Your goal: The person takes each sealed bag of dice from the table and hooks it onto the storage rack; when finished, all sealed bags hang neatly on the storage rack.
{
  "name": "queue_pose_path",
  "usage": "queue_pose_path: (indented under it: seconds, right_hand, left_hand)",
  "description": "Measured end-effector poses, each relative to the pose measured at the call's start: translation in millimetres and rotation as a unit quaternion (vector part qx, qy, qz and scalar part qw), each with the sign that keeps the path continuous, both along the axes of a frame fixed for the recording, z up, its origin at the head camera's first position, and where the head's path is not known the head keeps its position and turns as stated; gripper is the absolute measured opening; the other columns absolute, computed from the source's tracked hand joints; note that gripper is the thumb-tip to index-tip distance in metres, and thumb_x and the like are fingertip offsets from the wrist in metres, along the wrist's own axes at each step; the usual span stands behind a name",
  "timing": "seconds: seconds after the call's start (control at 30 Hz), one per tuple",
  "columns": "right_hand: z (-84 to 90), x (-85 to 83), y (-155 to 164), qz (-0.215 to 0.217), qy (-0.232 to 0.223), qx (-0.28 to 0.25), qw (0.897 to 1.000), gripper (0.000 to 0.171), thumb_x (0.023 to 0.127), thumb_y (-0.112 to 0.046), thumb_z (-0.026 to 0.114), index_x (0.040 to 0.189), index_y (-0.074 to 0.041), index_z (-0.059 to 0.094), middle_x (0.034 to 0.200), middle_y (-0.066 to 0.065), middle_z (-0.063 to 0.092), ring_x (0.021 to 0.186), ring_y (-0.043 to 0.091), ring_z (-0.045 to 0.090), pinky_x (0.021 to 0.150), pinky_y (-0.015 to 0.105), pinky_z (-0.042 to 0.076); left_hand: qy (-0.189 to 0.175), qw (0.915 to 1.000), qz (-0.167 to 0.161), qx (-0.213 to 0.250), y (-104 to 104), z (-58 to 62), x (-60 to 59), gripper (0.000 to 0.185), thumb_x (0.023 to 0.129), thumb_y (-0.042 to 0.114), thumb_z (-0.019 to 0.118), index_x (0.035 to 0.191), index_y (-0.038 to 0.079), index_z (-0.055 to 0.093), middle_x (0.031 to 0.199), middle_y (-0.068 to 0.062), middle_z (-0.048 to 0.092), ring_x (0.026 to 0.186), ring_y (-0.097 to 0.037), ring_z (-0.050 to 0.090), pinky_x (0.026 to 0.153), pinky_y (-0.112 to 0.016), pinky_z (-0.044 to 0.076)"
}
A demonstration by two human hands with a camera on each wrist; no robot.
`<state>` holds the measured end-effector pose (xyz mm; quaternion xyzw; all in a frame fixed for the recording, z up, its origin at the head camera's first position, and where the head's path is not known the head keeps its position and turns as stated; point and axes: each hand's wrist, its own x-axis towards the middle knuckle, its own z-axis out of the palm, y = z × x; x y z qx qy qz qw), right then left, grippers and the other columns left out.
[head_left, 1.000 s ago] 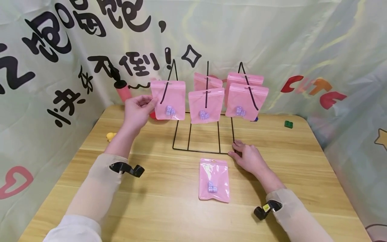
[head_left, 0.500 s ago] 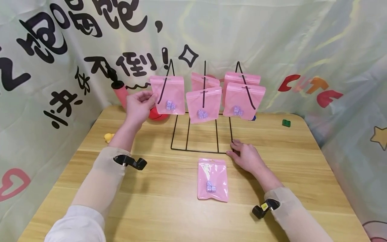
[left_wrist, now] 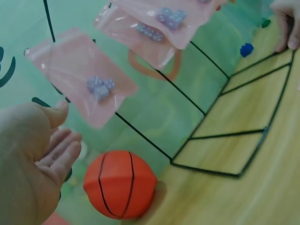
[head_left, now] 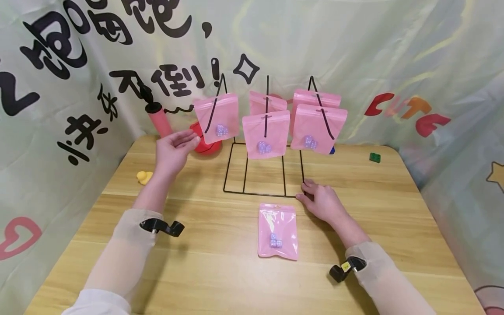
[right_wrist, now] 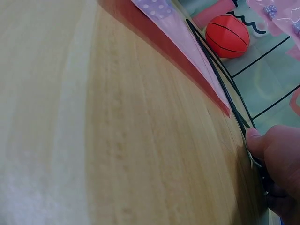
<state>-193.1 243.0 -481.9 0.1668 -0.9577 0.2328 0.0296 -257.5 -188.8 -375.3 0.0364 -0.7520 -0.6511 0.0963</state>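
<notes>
My left hand (head_left: 173, 151) is beside the left pink pouch (head_left: 227, 111), its fingers loose and holding nothing; the left wrist view shows a gap between them. That pouch hangs tilted on the left prong of a black wire display rack (head_left: 256, 193), with purple dice (left_wrist: 100, 88) inside. My right hand (head_left: 324, 203) pinches the front right corner of the rack's base, finger and thumb on the wire. More pink pouches with dice hang on the middle prong and the right prong, such as the front middle pouch (head_left: 256, 131). Another pink pouch (head_left: 278, 223) lies flat before the rack.
A red ball with black lines (left_wrist: 121, 184) sits behind the left hand. Near it stands a pink cylinder with a black top (head_left: 159, 120). A yellow toy duck (head_left: 144, 177) lies at left, a green toy brick (head_left: 375, 157) at back right. Printed cloth walls border the table.
My left hand has let go of the left pouch and drawn back to the left. The pouch has shifted farther back on its prong and now tilts. The right hand stays at the rack's corner.
</notes>
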Motion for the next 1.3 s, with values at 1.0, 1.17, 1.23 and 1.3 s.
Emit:
queue_pose_path:
  seconds: [1.0, 1.17, 1.23, 1.3]
  right_hand:
    - [2.1, -2.3, -1.3, -0.007, -0.007, -0.006, 1.000, 0.051, 0.102, -0.028, 0.074, 0.136, 0.009, 0.064, 0.146, 0.029, 0.055, 0.134, 0.050, 0.052, 0.111, 0.061, 0.043]
    - [1.6, -2.3, -1.1, -0.007, -0.008, -0.008, 1.000, 0.051, 0.102, -0.028, 0.074, 0.136, 0.008, 0.064, 0.146, 0.029, 0.055, 0.134, 0.050, 0.052, 0.111, 0.061, 0.043]
    - [1.2, -2.5, -1.1, -0.007, -0.008, -0.009, 1.000, 0.051, 0.102, -0.028, 0.074, 0.136, 0.008, 0.064, 0.147, 0.029, 0.055, 0.134, 0.050, 0.052, 0.111, 0.061, 0.042]
    - [1.0, -2.7, -1.1, -0.007, -0.008, -0.009, 1.000, 0.051, 0.102, -0.028, 0.074, 0.136, 0.008, 0.064, 0.147, 0.029, 0.055, 0.135, 0.050, 0.052, 0.112, 0.061, 0.041]
  left_hand:
    - [-0.115, 0.9544, -0.261, -0.089, 80.9, -80.7, 104.9, 0.036, 0.093, 0.016, 0.084, 0.120, -0.005, 0.075, 0.101, -0.008, 0.079, 0.097, -0.023, 0.076, 0.082, -0.035, 0.063]
    - [-0.143, 0.9479, -0.281, -0.048, 93.7, -86.0, 110.3, 0.033, 0.093, 0.010, 0.083, 0.116, -0.011, 0.073, 0.098, -0.015, 0.078, 0.090, -0.028, 0.077, 0.078, -0.037, 0.064]
    - [-0.156, 0.9442, -0.288, -0.036, 97.9, -87.4, 111.9, 0.030, 0.094, 0.009, 0.082, 0.114, -0.013, 0.073, 0.097, -0.016, 0.078, 0.088, -0.030, 0.078, 0.077, -0.037, 0.065]
    - [-0.172, 0.9399, -0.294, -0.025, 101.7, -88.5, 113.6, 0.029, 0.095, 0.007, 0.080, 0.113, -0.014, 0.072, 0.095, -0.018, 0.078, 0.087, -0.031, 0.079, 0.076, -0.038, 0.065]
